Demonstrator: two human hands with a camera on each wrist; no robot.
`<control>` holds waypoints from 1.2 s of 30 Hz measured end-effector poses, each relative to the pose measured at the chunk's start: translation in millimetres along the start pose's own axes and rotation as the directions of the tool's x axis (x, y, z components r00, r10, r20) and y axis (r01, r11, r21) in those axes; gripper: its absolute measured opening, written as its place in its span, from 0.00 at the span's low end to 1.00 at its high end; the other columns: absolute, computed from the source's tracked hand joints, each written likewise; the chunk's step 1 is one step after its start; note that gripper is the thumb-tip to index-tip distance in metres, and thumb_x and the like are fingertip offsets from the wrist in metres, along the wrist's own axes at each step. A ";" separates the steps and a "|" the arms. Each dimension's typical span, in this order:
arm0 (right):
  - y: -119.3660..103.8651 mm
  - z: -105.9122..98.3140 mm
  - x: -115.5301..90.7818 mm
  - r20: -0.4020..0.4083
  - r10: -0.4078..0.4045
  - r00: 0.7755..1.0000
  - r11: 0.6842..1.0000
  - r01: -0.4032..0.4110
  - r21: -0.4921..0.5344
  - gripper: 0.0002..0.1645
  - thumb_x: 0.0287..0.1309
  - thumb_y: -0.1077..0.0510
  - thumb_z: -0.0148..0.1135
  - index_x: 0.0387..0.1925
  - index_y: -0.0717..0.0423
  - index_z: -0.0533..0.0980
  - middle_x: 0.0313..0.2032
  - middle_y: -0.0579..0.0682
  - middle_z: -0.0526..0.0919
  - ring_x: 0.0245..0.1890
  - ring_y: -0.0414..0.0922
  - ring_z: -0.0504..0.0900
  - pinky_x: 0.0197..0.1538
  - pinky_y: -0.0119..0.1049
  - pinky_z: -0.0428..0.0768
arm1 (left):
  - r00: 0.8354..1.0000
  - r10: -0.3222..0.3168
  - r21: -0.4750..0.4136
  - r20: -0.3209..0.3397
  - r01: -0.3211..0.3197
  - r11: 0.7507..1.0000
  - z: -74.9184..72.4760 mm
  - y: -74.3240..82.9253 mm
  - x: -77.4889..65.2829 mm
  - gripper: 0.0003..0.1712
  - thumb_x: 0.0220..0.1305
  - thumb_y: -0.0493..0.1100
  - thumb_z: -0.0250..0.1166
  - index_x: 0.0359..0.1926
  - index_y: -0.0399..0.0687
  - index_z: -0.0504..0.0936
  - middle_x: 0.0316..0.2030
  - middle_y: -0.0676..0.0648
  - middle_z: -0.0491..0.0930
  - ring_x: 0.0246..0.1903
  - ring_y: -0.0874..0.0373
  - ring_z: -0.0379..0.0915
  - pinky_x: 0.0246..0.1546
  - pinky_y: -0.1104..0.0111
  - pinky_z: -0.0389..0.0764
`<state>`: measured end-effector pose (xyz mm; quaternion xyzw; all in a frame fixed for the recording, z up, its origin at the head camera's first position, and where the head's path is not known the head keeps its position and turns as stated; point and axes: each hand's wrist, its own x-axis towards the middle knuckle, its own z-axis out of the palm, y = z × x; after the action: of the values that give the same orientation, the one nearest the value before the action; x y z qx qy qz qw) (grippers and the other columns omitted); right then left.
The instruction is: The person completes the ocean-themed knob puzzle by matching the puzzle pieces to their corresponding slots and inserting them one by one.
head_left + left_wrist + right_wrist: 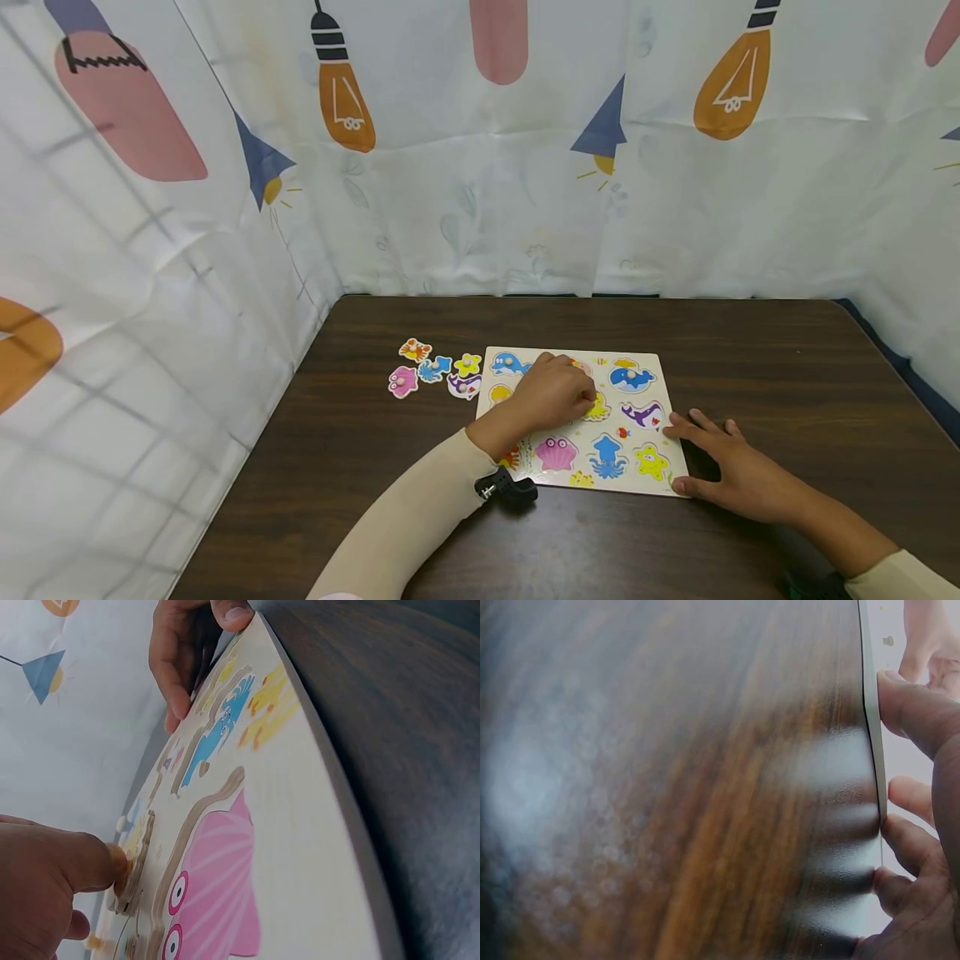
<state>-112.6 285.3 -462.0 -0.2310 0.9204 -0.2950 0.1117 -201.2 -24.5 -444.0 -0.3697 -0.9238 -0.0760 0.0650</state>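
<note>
The puzzle board (579, 427) lies lengthwise left to right. Left hand (550, 395) pinches 1 knobbed piece (140, 862); right hand (731, 464), spread, touches the board's edge.

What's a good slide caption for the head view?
Left hand over a sea-animal puzzle board, right hand touching its edge, loose pieces alongside on a dark table.

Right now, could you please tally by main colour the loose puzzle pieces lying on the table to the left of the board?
Orange piece: 1
Pink piece: 1
Blue piece: 1
Yellow piece: 1
Purple piece: 1
Total: 5
</note>
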 end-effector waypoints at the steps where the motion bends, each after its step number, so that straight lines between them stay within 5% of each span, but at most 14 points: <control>1: 0.1 0.0 0.1 0.000 -0.001 1.000 1.000 0.001 -0.001 0.48 0.55 0.30 0.69 0.72 0.48 0.70 0.76 0.57 0.61 0.76 0.68 0.49 0.72 0.67 0.34 | 1.000 -0.002 0.003 -0.002 0.002 1.000 0.2 0.1 0.3 0.04 0.67 0.52 0.68 0.35 0.66 0.88 0.34 0.68 0.83 0.41 0.64 0.71 0.52 0.64 0.67; 22: -1.1 -1.6 0.7 -0.001 -0.005 1.000 1.000 0.005 -0.001 0.48 0.55 0.31 0.70 0.71 0.49 0.70 0.76 0.59 0.61 0.76 0.69 0.50 0.72 0.67 0.33 | 0.999 -0.042 0.025 -0.001 0.042 0.999 4.3 1.5 3.4 0.05 0.66 0.52 0.69 0.31 0.67 0.85 0.30 0.70 0.80 0.36 0.65 0.69 0.46 0.65 0.67; 36: -0.7 0.2 -0.6 -0.008 0.002 1.000 1.000 -0.002 -0.005 0.48 0.55 0.30 0.69 0.71 0.46 0.70 0.76 0.58 0.61 0.76 0.68 0.50 0.72 0.67 0.34 | 0.997 -0.072 -0.030 0.031 0.072 0.997 2.2 -8.2 -7.0 0.04 0.68 0.51 0.68 0.38 0.66 0.90 0.34 0.68 0.83 0.39 0.64 0.71 0.50 0.63 0.67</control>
<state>-111.8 285.0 -461.7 -0.2293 0.9218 -0.2935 0.1077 -202.0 -34.6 -448.1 -0.3382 -0.9361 -0.0869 0.0424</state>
